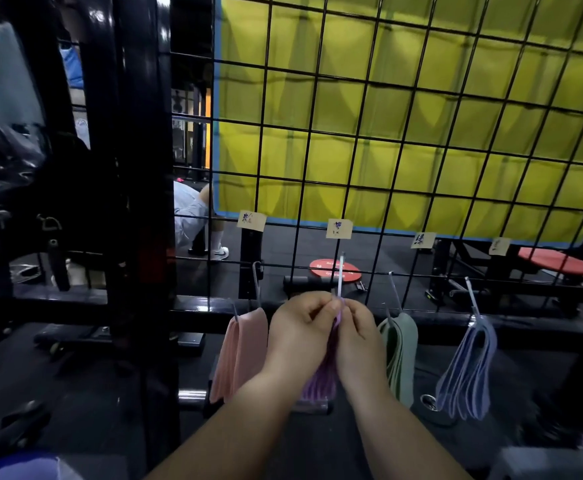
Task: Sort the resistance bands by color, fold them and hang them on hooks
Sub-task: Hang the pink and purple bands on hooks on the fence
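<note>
Four metal hooks hang from a black wire grid point(400, 157). Folded pink bands point(239, 355) hang on the leftmost hook point(257, 282). Purple bands point(319, 384) hang below the second hook point(341, 275); my left hand point(300, 327) and my right hand point(355, 336) both pinch the top fold of the purple bands right at that hook's lower end. Green bands point(402, 355) hang on the third hook point(394, 292). Blue-lilac bands point(470, 372) hang on the fourth hook point(472, 296). My hands cover the purple bands' upper part.
Paper labels point(339, 228) are stuck on the grid above each hook. A yellow mat point(421, 98) stands behind the grid. A black rack post point(141, 202) rises at left, a red weight plate point(335, 270) and a red bench point(567, 263) lie behind. A seated person point(193, 216) is beyond the grid.
</note>
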